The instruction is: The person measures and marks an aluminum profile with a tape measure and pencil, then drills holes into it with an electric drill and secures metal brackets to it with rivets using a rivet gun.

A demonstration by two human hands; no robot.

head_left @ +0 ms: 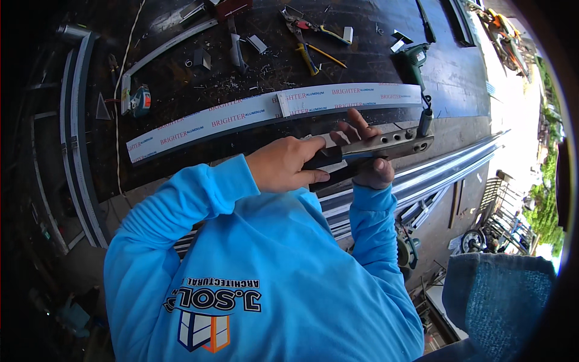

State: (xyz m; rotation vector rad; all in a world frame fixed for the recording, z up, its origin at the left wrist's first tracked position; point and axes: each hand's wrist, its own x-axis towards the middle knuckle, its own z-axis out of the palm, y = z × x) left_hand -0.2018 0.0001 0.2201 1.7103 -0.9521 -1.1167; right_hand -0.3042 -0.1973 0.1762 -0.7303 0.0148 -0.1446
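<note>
Above the bench's near edge is a hand riveter (386, 145), with a metal head pierced by several holes, dark handles and a grey cylinder at its right end. My left hand (280, 161) is closed around the dark handles. My right hand (375, 174) holds the riveter's middle from beneath, its thumb on the near side and its fingers rising on the far side. The riveter hides much of that palm. Just beyond both hands lies a long pale aluminium strip (205, 124) with printed film. A shorter filmed piece (350, 98) overlaps its right part.
Farther back on the dark bench (253, 78) lie red-handled snips (295, 23), yellow-handled pliers (307, 60), a knife (235, 51), a green drill (413, 60) and a tape measure (140, 101). Long metal profiles (446, 160) run below the near edge. Frames (75, 139) stand at left.
</note>
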